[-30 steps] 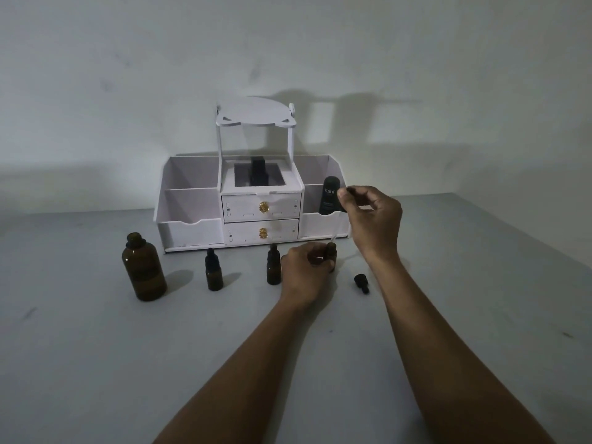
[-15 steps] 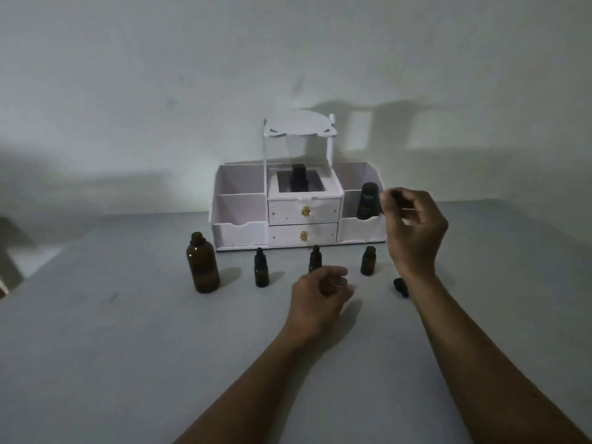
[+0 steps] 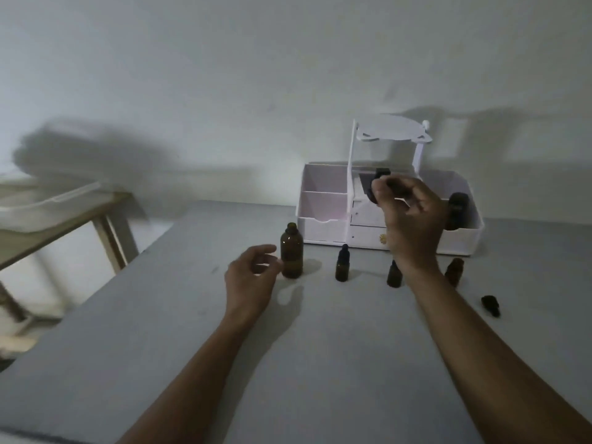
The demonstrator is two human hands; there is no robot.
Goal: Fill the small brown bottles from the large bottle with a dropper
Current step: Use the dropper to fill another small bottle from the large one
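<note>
From where I stand, the right hand (image 3: 413,219) is raised in front of the white organiser (image 3: 323,200) right of centre. Its thumb and fingertips are pinched on something dark that I take to be the bulb of the dropper (image 3: 397,188). The glass stem is too blurred to make out. Holding it high probably keeps the tip clear of the bottles as it travels.

The left hand (image 3: 250,278) is relaxed and holds nothing. Its fingers are loosely curled just beside the large bottle (image 3: 291,250) at the middle of the frame, likely ready to steady it for a draw. That bottle stands upright with its neck open.

On the grey counter (image 3: 320,347) I count:
- Three small brown bottles in a row: one at the left (image 3: 342,263), a middle one (image 3: 394,274), and one at the right (image 3: 455,271).
- The first two carry dark caps, and the third looks uncapped.
- One loose cap (image 3: 490,305) lies lower right of the row, near the third bottle.
- One dropper and one large bottle.

One black bottle (image 3: 458,209) sits in the organiser's right compartment.
</note>
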